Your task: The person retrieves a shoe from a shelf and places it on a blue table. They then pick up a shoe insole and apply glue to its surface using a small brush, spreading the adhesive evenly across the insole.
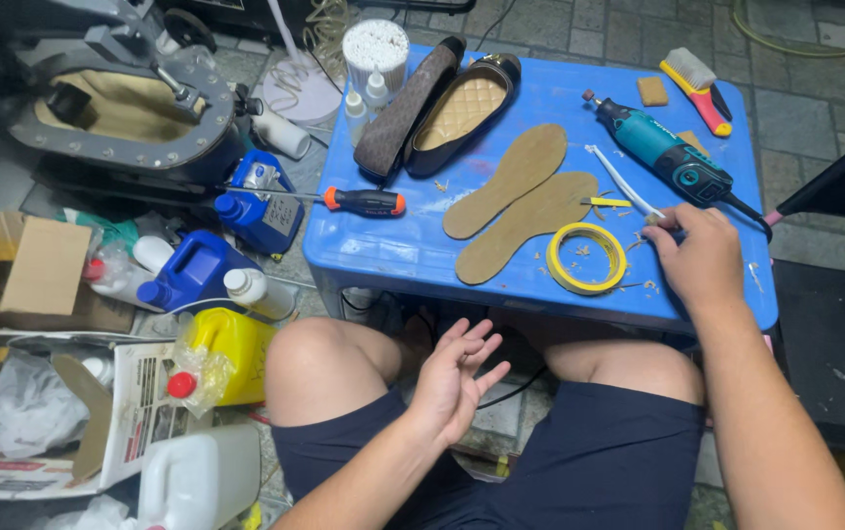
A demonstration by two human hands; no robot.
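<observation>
My right hand [699, 257] rests on the right side of a small blue plastic table [383, 250], its fingers closed on a thin tool whose white curved end [624, 185] points away from me. My left hand [454, 378] hovers open and empty between my knees, below the table's front edge. Two tan cardboard insoles [521, 201] lie side by side in the table's middle. A roll of yellow tape [587, 257] lies just left of my right hand. A teal rotary tool [663, 155] lies beyond that hand.
A black flat shoe with quilted tan lining [467, 108], a brown shoe sole [405, 110], an orange-handled screwdriver [364, 201] and small glue bottles [364, 98] occupy the table's left. A brush [699, 86] lies far right. Blue, yellow and white jugs [207, 294] and cardboard crowd the floor at left.
</observation>
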